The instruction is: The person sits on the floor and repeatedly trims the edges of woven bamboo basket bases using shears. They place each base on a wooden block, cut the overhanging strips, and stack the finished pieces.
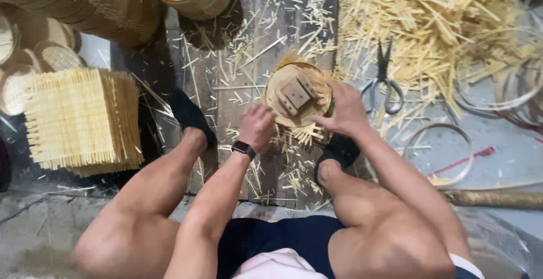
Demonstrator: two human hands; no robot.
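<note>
round bamboo steamer frame with pale splints sticking out around its rim sits at the centre of the frame, on the dark wooden board between my feet. it lies flat, its opening facing up at me, and a small wooden block piece rests across its middle. being round, it has no real long axis; what matters is that its rim runs between my two hands.

my left hand is at the lower left edge of the frame, fingers curled down and closed against the rim and the splint ends there. a black wristband sits just below it. my right hand is at the right edge, fingers bent and pressing on the rim, thumb side toward the block. both hands touch the frame, so neither is clearly nearer; the frame lies just above and between them, toward the top of the picture from my wrists. whether my fingers pinch single splints or only press the rim, i cannot tell.

grey metal scissors lie just right of my right hand, apart from it. a big heap of loose bamboo strips fills the upper right. a square stack of woven bamboo mats stands at the left, and stacked round steamer rings crowd the upper left.
</note>
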